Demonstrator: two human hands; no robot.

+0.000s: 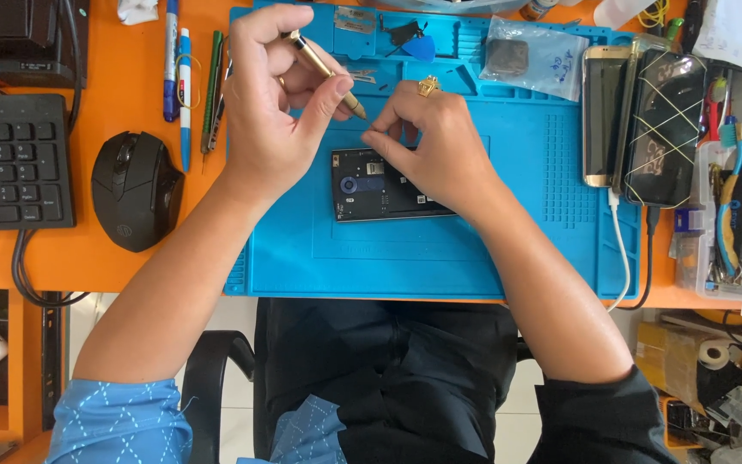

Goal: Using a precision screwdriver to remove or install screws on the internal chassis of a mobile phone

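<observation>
A: What is the left hand [272, 103] doing?

B: It is curled shut around a gold screwdriver [328, 73], thumb and fingers pinching the shaft. The tool slants down to the right, and its tip sits just beside the fingertips of the right hand [435, 150].

A: And the right hand?

B: Its thumb and forefinger are pinched together at the screwdriver tip. Whether something tiny sits between them I cannot tell; it is too small to see. There is a gold ring [429, 85] on one finger.

A: Where is the phone they work over?

B: The opened phone [371, 185] lies flat on the blue mat [319, 258], dark insides up, right under the right hand, which covers its right part. Both hands hover above it.

A: What else is on the mat?

B: A blue pick [421, 47] near the top edge, and a small clear bag [536, 56] with a dark part inside, to the upper right.

A: And around the mat?

B: The orange tabletop [130, 266] carries a black mouse [135, 189] and a black keyboard [10, 163] on the left, with pens [178, 77] above the mouse. On the right, two phones [641, 116] lie side by side, one gold-edged, one dark with a crossed pattern. A white cable [622, 249] runs down from them. Further right is a clear tray of tools [736, 232].
</observation>
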